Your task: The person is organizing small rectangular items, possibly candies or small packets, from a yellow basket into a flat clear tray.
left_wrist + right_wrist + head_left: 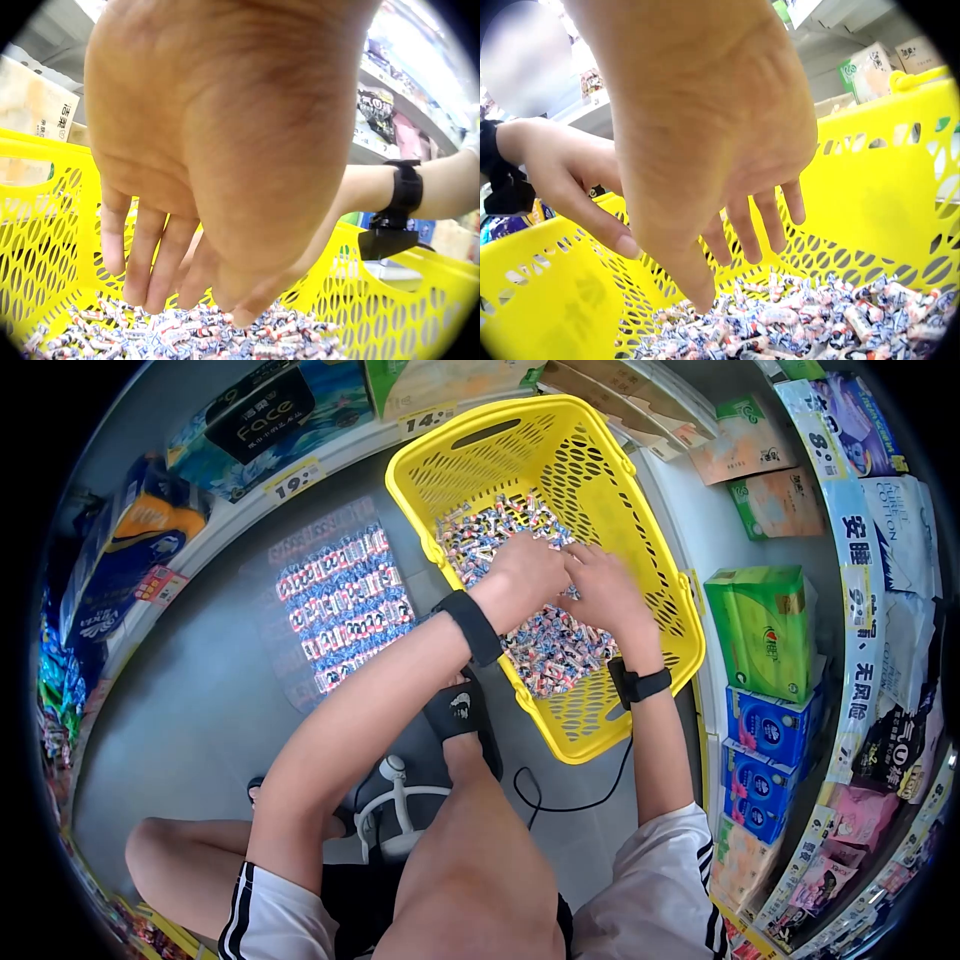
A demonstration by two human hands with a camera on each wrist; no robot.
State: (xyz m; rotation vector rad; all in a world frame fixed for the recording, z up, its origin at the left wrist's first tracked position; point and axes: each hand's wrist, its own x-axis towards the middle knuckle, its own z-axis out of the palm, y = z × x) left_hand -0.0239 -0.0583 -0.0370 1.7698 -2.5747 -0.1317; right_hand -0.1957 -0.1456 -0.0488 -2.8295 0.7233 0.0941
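Observation:
A yellow plastic basket (655, 530) with slotted walls holds a layer of small wrapped candies (560, 650) in white, blue and red wrappers. Over the candies, inside the basket, my left hand (525, 572) and right hand (608, 592) are close together, their fingers overlapping in the head view. The left fingers (150, 255) point loosely down above the candies, and no candy shows in them. The right fingers (742, 229) also hang spread and nearly straight, the thumb low near the candy layer. Both wrists wear black straps.
Left of the basket, more candies lie in neat rows (345, 605) on the grey floor. Shelves with tissue packs (760, 630) stand close on the right, and others (260, 420) behind. A white stand (400, 810) and a black cable (575, 807) are near my legs.

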